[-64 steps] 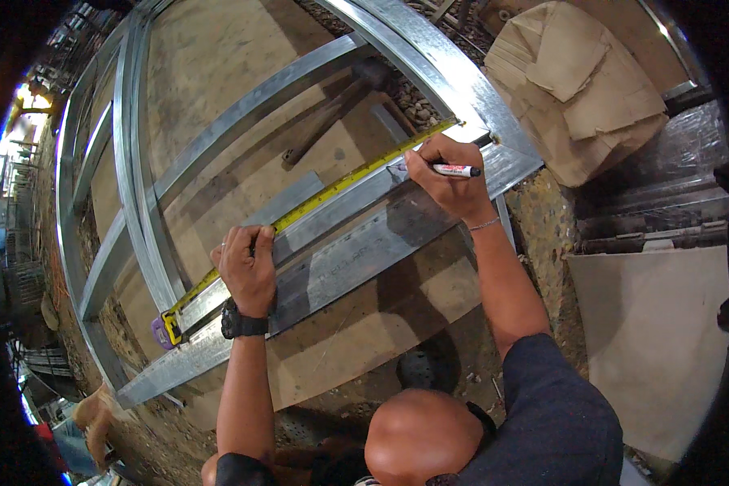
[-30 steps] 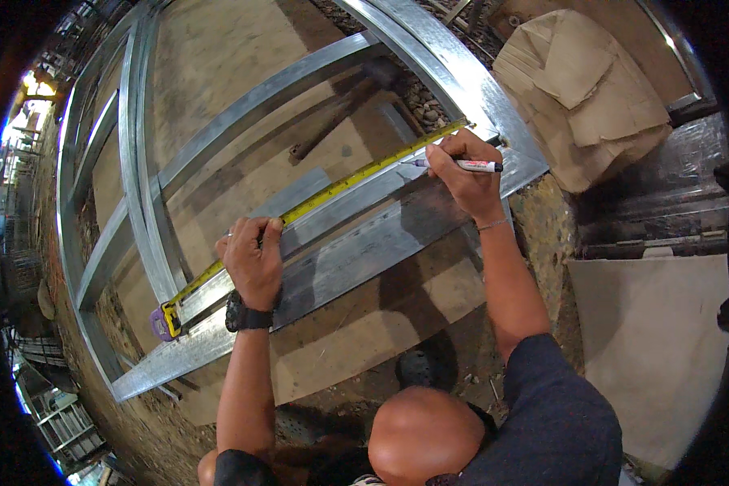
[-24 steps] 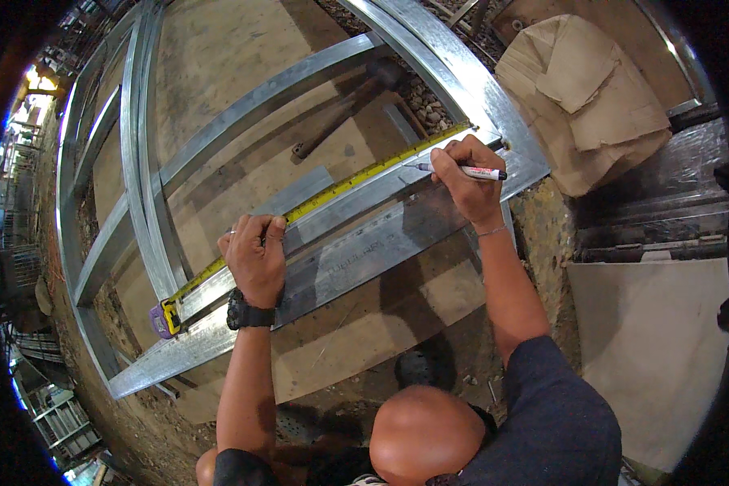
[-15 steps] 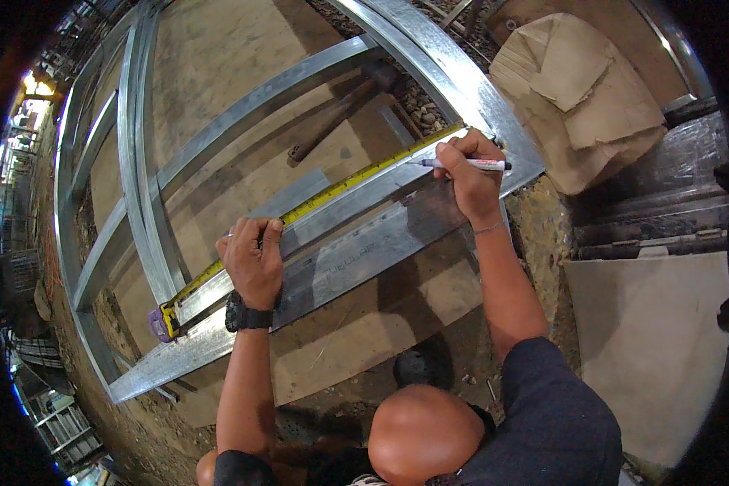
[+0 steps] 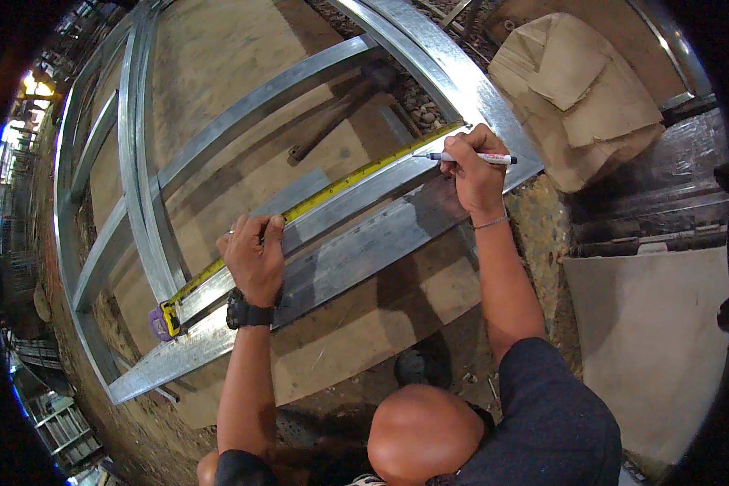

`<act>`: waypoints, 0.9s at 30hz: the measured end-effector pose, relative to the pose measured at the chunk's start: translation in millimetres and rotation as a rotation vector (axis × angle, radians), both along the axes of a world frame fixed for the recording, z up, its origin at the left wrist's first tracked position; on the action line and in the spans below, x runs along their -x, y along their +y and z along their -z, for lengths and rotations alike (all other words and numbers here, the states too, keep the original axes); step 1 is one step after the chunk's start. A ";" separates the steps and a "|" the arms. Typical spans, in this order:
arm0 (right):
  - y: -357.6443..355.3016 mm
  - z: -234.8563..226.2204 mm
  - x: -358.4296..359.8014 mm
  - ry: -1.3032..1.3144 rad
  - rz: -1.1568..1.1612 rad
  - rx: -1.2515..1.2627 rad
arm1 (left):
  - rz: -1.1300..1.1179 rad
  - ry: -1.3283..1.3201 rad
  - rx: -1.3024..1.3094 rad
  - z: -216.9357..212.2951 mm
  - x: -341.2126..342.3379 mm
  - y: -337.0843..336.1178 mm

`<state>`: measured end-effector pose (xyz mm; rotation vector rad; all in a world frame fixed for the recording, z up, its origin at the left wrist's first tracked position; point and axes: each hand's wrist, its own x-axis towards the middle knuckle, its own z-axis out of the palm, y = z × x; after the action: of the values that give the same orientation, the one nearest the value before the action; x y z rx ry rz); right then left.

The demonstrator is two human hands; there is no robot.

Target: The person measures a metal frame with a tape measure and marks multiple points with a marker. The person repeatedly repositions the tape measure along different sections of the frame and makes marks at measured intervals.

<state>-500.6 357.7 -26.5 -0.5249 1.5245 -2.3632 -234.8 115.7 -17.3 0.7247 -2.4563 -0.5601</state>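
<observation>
A yellow tape measure blade (image 5: 348,183) lies stretched along a loose silver metal bar (image 5: 356,202). Its purple and yellow case (image 5: 164,321) rests at the lower left end of the bar. My left hand (image 5: 253,257), with a black watch at the wrist, is closed over the blade and the bar, pressing them together near the middle. In my right hand (image 5: 476,168) is a white marker pen (image 5: 488,158), pinched between thumb and fingers. Its tip points left and sits at the bar's surface beside the blade, close to the blade's far right end.
A welded metal frame (image 5: 259,91) surrounds the bar, with a wide frame member (image 5: 364,259) just nearer to me. Behind the bar a hammer (image 5: 332,121) lies on brown board. Crumpled brown paper (image 5: 575,97) and a pale sheet (image 5: 652,348) lie at the right. My bent knee (image 5: 425,437) is below.
My right hand has shifted slightly to the right, its fingers off the blade's end. The marker has tilted, its tip moving a little up and left. My left hand stays put.
</observation>
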 end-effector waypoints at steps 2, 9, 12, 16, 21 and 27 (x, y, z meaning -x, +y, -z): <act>-0.4 -0.5 -3.0 0.032 0.017 -0.043 | -0.007 -0.021 -0.008 -1.6 -0.4 0.8; 1.1 3.7 0.4 0.043 -0.003 0.007 | -0.019 -0.035 -0.028 -5.2 1.2 3.2; 1.9 2.8 1.2 0.026 -0.005 0.015 | 0.008 -0.001 -0.032 -3.0 0.8 1.7; 2.7 1.5 1.6 0.010 0.000 0.024 | 0.003 -0.015 -0.046 -6.3 1.5 3.0; 2.8 1.5 1.0 -0.011 0.005 0.015 | 0.029 0.014 -0.020 -2.3 0.8 0.3; 1.0 0.5 0.0 -0.010 0.025 0.026 | 0.015 -0.022 -0.044 -3.1 -0.5 0.1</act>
<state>-500.6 358.8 -27.0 -0.5012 1.5063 -2.4044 -234.3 115.8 -14.3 0.7342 -2.4783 -0.6163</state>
